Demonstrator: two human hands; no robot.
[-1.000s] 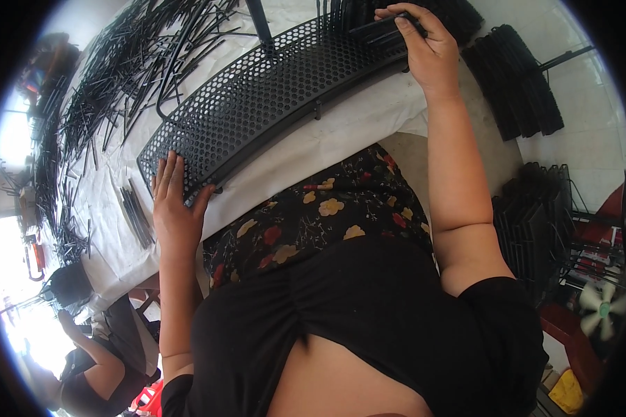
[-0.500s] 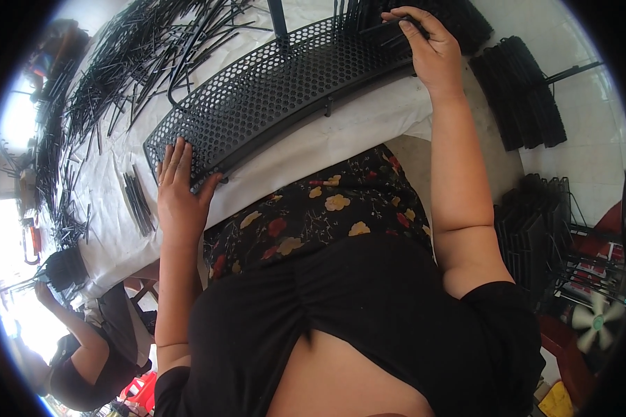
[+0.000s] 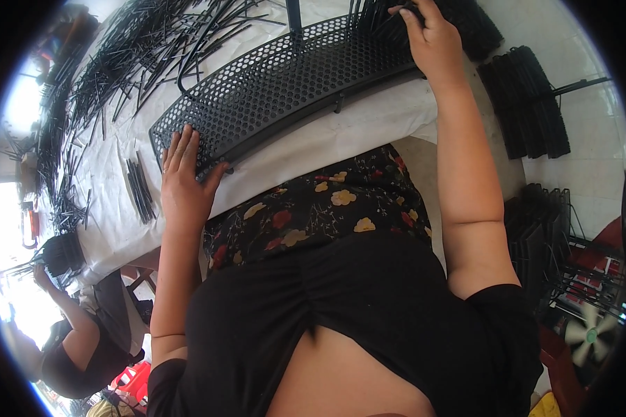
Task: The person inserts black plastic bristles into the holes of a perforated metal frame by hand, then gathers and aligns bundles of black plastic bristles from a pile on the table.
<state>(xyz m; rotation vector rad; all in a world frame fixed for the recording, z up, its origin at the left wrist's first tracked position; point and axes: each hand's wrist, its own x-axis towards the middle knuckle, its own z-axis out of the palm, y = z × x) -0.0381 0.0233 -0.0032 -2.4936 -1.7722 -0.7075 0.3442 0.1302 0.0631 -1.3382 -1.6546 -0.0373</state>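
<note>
- Table (image 3: 341,142) covered in white cloth; black rods (image 3: 129,52) strewn at far-left corner.
- Left hand (image 3: 184,184) laid flat, fingers spread, on grille (image 3: 285,87).
- Right hand (image 3: 435,42) closed on grille's right end.
- Grille stacks (image 3: 525,101) on tiled floor.

Black short-sleeved top, gathered at front; dark floral skirt, red and yellow blooms; forearms bare.

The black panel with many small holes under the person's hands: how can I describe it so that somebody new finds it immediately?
Start from the table covered in white cloth. Near its front edge lies a long, slightly curved black panel, with the left hand flat on one end and the right hand at the other. Unlike the loose thin black rods scattered behind it, it is one wide sheet pierced with holes.
</note>
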